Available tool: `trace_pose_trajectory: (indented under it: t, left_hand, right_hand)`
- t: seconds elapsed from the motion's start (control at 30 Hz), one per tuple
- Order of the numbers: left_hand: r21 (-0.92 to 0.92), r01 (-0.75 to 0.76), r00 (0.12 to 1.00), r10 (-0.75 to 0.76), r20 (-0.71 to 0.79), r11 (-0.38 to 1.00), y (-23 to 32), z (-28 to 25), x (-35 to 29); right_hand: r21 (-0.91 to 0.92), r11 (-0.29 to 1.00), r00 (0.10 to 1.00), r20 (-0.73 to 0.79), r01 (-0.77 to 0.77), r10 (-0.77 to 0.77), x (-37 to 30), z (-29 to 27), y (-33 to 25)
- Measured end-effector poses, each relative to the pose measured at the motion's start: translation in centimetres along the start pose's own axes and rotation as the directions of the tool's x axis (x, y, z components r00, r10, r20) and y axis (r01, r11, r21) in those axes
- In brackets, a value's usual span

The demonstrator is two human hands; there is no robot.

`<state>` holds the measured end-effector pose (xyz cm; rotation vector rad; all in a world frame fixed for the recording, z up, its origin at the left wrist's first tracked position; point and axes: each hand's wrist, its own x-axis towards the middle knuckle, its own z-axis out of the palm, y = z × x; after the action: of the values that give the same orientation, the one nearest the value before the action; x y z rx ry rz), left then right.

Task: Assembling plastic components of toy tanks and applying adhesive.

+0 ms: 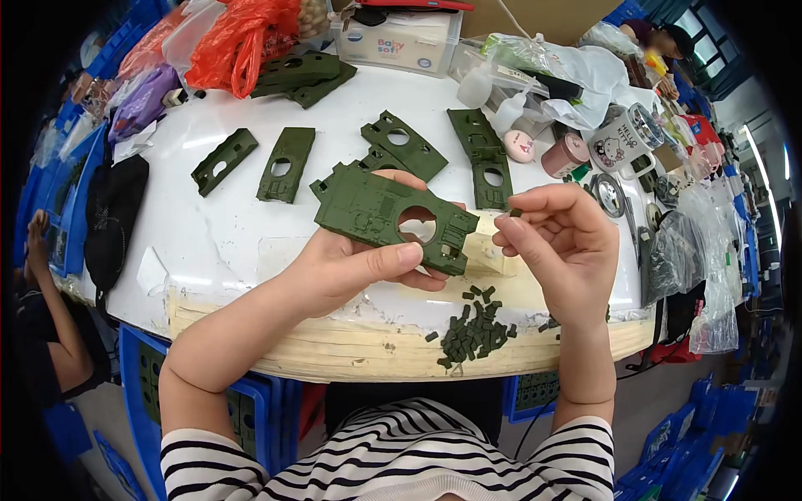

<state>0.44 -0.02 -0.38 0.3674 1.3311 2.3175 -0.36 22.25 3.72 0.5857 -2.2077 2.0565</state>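
My left hand [351,263] is closed round a dark green model tank hull [355,204], a flat plastic part with a large round hole and small molded details. Its thumb presses on the top face beside the hole. Just right of the hull, my right hand [564,246] pinches a small dark green plastic piece [515,213] between thumb and forefinger, apart from the hull. Below the hands, a pile of small dark green pieces [476,330] lies at the table's wooden front edge. Under the hull's right end sits a pale yellow block [487,257], partly hidden.
More green hull parts lie on the white table [192,242], one [286,164] behind my left hand, another [484,159] farther right. A wipes box [397,42], red plastic bag [242,42], white mug [622,142] and pink tin [565,156] stand behind. A black pouch [117,217] lies left.
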Motion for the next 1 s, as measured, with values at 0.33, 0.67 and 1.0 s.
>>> trace_pose_trajectory:
  t: [0.33,0.67,1.0]
  left_hand:
    - [-0.005,-0.020,1.000,0.020,0.010,1.000,-0.2,-0.5,0.4]
    - [0.065,0.009,1.000,-0.009,-0.006,0.998,0.1,-0.4,0.2]
    - [0.101,0.035,0.999,-0.035,-0.008,0.994,0.4,-0.3,0.1]
  right_hand:
    - [-0.005,0.994,0.981,0.166,-0.105,0.104,-0.4,-0.1,0.8]
    - [-0.301,0.919,0.946,0.276,0.254,-0.171,0.1,-0.5,1.1]
    - [-0.341,0.926,0.947,0.317,0.161,-0.048,0.0,-0.4,0.8]
